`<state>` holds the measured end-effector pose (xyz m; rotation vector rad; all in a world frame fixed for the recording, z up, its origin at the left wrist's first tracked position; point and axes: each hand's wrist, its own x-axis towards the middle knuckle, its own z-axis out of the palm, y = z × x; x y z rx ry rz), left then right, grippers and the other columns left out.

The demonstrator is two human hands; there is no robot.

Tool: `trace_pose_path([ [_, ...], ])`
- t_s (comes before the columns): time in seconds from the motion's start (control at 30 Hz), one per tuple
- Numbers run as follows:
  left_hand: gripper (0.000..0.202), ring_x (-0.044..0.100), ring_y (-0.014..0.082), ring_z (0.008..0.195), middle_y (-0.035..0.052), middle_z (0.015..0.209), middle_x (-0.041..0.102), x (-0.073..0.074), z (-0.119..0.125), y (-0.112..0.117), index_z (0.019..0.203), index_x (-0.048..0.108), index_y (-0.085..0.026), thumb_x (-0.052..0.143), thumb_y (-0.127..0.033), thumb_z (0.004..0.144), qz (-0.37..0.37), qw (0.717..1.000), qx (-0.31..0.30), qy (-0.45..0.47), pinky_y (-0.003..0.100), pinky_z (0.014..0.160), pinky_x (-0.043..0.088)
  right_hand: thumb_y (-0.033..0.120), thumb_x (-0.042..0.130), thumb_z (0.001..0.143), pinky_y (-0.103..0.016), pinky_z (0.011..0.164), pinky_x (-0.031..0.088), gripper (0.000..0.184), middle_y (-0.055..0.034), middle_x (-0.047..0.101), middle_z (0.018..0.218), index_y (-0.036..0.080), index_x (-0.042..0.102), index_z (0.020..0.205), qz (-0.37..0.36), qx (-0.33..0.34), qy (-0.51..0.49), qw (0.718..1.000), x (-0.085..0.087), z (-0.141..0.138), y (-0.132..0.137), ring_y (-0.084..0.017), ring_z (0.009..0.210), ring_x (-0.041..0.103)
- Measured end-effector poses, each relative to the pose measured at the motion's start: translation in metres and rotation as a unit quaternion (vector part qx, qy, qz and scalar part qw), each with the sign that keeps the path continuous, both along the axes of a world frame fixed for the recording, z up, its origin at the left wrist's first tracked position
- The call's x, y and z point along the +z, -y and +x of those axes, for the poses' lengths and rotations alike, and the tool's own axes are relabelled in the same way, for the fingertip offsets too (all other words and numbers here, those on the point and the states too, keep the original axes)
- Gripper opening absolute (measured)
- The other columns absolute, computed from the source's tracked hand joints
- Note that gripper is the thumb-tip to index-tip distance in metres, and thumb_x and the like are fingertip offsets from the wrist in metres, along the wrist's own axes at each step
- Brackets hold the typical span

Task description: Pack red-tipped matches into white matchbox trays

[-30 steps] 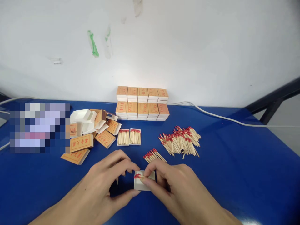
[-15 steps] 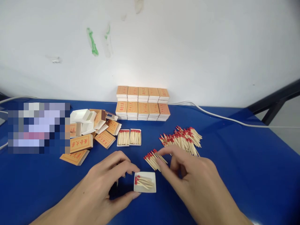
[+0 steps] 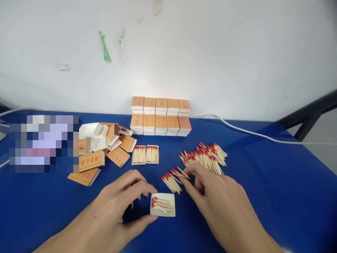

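Between the thumb and fingers of my left hand (image 3: 122, 205) is a small white matchbox tray (image 3: 169, 197) lying on the blue table. Several red-tipped matches (image 3: 162, 205) lie inside it, heads to the left. Above and right of the tray, my right hand (image 3: 218, 200) pinches a few matches (image 3: 180, 172) between thumb and index finger. Just left of those fingertips is a small pile of matches (image 3: 170, 183) on the table. Behind my right hand spreads a larger match heap (image 3: 204, 156), partly hidden by the hand.
Two match-filled trays (image 3: 138, 155) stand side by side beyond my left hand. Closed matchboxes (image 3: 160, 123) are stacked in two rows near the wall. Loose sleeves (image 3: 91, 161) and white trays (image 3: 89, 130) heap at the left. A white cable (image 3: 244, 130) crosses the back right.
My right hand has shifted slightly right, drawing a few matches away from the small pile. My left hand and its tray have not visibly moved.
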<state>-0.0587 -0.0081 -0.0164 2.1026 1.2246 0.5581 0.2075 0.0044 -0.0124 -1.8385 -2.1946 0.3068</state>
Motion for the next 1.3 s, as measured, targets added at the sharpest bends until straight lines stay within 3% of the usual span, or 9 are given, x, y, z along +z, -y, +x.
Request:
trace_pose_path([
  [0.1,0.029,0.063,0.0092,0.069,-0.0022,0.112,0.071,0.0,0.0,0.0,0.121,0.076,-0.034,0.077,-0.018,0.097,-0.011,1.0,-0.004,0.005,0.02,0.058,0.052,0.036,0.067,0.107,-0.028,0.048,0.028,0.012,0.0062,0.067,0.057,0.028,0.072,0.101,0.02,0.005,0.019,1.0,-0.005,0.002,0.002,-0.02,0.044,0.064],
  [0.3,0.03,0.063,0.0092,0.07,-0.0032,0.112,0.071,-0.002,0.0,0.001,0.118,0.077,-0.035,0.078,-0.017,0.095,-0.009,1.0,0.005,0.015,0.019,0.06,0.052,0.035,0.064,0.107,-0.029,0.047,0.031,0.015,0.0083,0.063,0.054,0.029,0.072,0.096,0.062,0.017,-0.013,0.998,-0.002,0.003,0.0,-0.017,0.04,0.059],
  [0.43,0.03,0.063,0.0088,0.071,-0.0035,0.113,0.07,0.001,0.0,0.001,0.12,0.076,-0.035,0.077,-0.016,0.097,-0.024,1.0,-0.001,0.01,0.019,0.059,0.051,0.038,0.067,0.107,-0.026,0.044,0.033,0.016,0.0111,0.055,0.052,0.03,0.073,0.094,0.028,0.031,-0.082,0.996,0.006,-0.001,0.001,-0.013,0.039,0.052],
  [0.73,0.035,0.066,0.0103,0.082,-0.0074,0.111,0.068,0.001,0.001,-0.001,0.121,0.073,-0.04,0.078,-0.015,0.097,-0.028,1.0,-0.001,0.008,0.023,0.073,0.054,0.041,0.069,0.111,-0.023,0.044,0.033,0.018,0.0121,0.053,0.055,0.031,0.075,0.098,-0.011,0.065,-0.203,0.977,0.012,-0.011,0.009,-0.009,0.043,0.05],
  [0.87,0.029,0.068,0.011,0.086,-0.0067,0.115,0.068,0.001,0.0,0.0,0.12,0.073,-0.039,0.076,-0.019,0.1,-0.044,0.999,-0.003,0.009,0.024,0.073,0.054,0.028,0.069,0.109,-0.023,0.046,0.035,0.009,0.0124,0.057,0.058,0.029,0.073,0.101,-0.044,0.133,-0.175,0.974,0.01,-0.012,0.014,-0.009,0.045,0.05],
  [1.0,0.025,0.069,0.011,0.087,-0.0065,0.115,0.069,0.002,-0.001,0.001,0.121,0.073,-0.04,0.075,-0.023,0.102,-0.057,0.998,-0.007,0.009,0.023,0.072,0.055,0.021,0.064,0.108,-0.023,0.045,0.034,0.012,0.0113,0.06,0.06,0.025,0.071,0.1,-0.025,0.175,-0.147,0.973,0.004,-0.014,0.019,-0.009,0.042,0.049],
  [1.13,0.025,0.068,0.0104,0.085,-0.0062,0.116,0.068,0.004,0.0,0.001,0.119,0.074,-0.039,0.076,-0.022,0.101,-0.068,0.998,0.002,0.005,0.023,0.069,0.054,0.017,0.061,0.105,-0.025,0.046,0.035,0.014,0.0096,0.062,0.061,0.024,0.069,0.097,0.015,0.184,-0.111,0.976,-0.003,-0.015,0.022,-0.01,0.041,0.051],
  [1.3,0.027,0.068,0.0101,0.083,-0.0054,0.114,0.068,0.003,0.0,0.001,0.12,0.074,-0.038,0.076,-0.02,0.1,-0.044,0.999,-0.004,0.015,0.022,0.068,0.054,0.019,0.07,0.101,-0.024,0.047,0.035,0.008,0.0112,0.063,0.061,0.027,0.071,0.104,-0.004,0.156,-0.105,0.982,-0.003,-0.013,0.023,-0.01,0.041,0.054],
])
